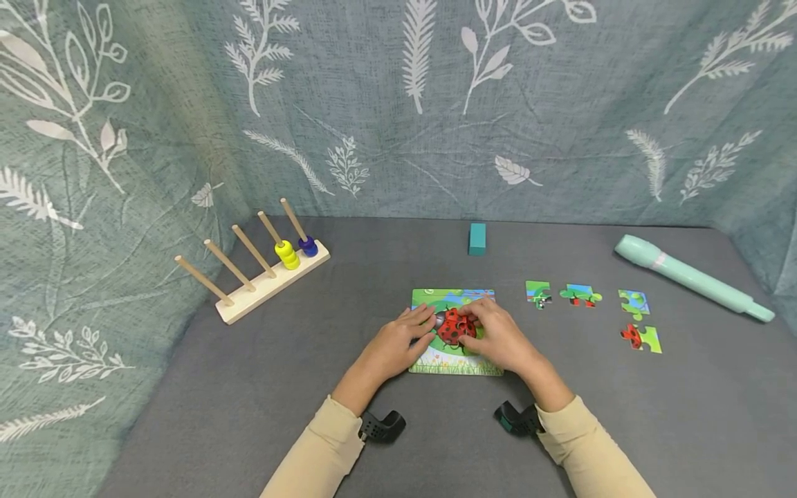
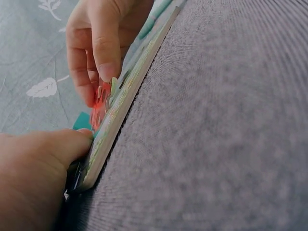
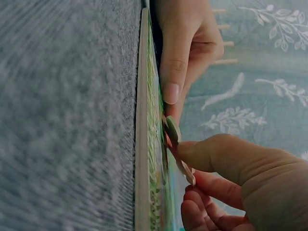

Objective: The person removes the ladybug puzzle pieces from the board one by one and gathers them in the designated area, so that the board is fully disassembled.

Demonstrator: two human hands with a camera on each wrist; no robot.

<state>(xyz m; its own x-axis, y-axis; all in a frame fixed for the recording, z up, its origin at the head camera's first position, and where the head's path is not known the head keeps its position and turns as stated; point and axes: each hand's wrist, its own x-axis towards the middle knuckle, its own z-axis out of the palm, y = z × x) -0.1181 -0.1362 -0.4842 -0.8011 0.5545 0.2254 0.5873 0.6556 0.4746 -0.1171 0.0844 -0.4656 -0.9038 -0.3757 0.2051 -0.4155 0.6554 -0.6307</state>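
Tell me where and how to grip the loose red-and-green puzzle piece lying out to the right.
Pinch the red-and-green piece by its left and right edges, probably best from above and the near side. It lies flat, so the edges offer the hold, and another loose piece sits just beyond, crowding the far side.

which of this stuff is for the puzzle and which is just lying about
For the puzzle:
- board
- held piece, in the right hand
- four loose pieces

Just lying about, it seems:
- peg stand and its rings
- teal block
- pale green tube
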